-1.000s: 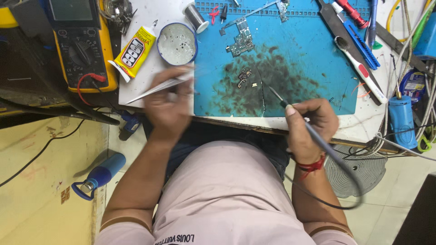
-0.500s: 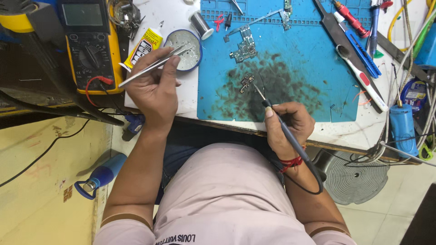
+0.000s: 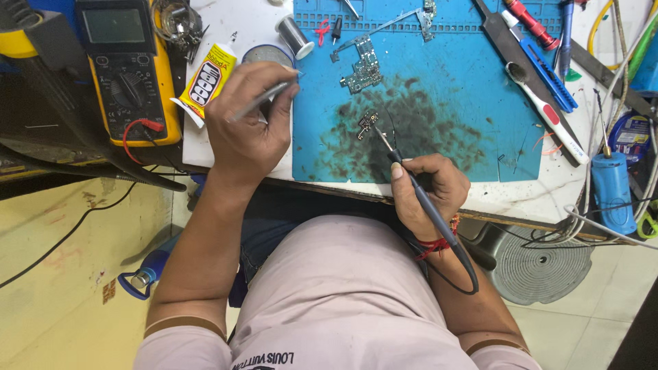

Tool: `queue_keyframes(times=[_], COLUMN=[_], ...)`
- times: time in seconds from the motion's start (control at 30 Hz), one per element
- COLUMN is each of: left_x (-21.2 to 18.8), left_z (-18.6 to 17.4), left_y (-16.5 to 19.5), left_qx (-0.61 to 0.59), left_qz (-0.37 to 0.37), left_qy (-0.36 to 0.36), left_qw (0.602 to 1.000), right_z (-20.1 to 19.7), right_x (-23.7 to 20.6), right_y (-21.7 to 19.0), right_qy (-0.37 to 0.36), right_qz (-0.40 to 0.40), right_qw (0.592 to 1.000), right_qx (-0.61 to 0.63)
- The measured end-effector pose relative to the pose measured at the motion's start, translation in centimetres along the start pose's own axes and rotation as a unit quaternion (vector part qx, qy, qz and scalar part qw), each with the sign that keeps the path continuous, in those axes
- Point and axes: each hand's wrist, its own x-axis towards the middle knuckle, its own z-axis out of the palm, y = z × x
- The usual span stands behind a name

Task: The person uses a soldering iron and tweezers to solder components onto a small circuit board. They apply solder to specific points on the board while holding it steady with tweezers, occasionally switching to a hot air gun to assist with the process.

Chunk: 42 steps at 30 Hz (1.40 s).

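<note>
Now our right hand [image 3: 428, 192] grips the soldering iron [image 3: 411, 185] on the small board [image 3: 367, 125], left hand [image 3: 247, 130] clutching tweezers [image 3: 264, 98]; unpinned near the bench's front edge, it could skid.

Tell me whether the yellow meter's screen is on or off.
Cannot tell for sure: the meter screen looks blank grey, no digits visible, red lead plugged in.

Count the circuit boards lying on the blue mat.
3. A small board sits under the soldering iron tip on the mat's dark stain; a larger one lies just above; a thin strip-shaped one at the top edge. More may lie outside the frame.
</note>
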Motion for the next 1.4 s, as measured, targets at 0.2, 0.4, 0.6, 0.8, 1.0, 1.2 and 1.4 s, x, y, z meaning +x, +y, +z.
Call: queue_keyframes(times=[0.2,0.4,0.6,0.8,1.0,1.2,1.4], left_x=[0.0,0.2,0.0,-0.7,-1.9,-2.4,-2.7], left_z=[-0.7,-0.8,-0.4,1.0,3.0,3.8,4.0], left_y=[-0.2,-0.7,-0.9,0.1,1.7,1.9,1.8], left_qx=[0.04,0.083,0.04,-0.014,-0.063,-0.086,-0.102], left_qz=[0.054,0.093,0.082,0.078,0.07,0.052,0.041], left_qy=[-0.029,-0.049,-0.041,-0.037,-0.079,-0.079,-0.082], left_qw=[0.997,0.991,0.995,0.996,0.992,0.992,0.991], right_z=[-0.1,0.0,-0.1,-0.2,-0.4,-0.2,0.0], right_x=[0.1,0.3,0.3,0.1,-0.2,0.2,0.7], right_y=[-0.1,-0.3,-0.4,-0.3,-0.3,-0.9,-1.7], right_qy=[-0.006,-0.01,-0.009,-0.006,-0.001,-0.021,-0.042], right_qz=[-0.007,-0.01,-0.019,-0.008,0.007,-0.004,-0.002], right_qw=[1.0,1.0,1.0,1.0,1.0,1.0,0.998], right_qx=[-0.005,-0.008,-0.017,-0.017,0.002,-0.02,-0.038])
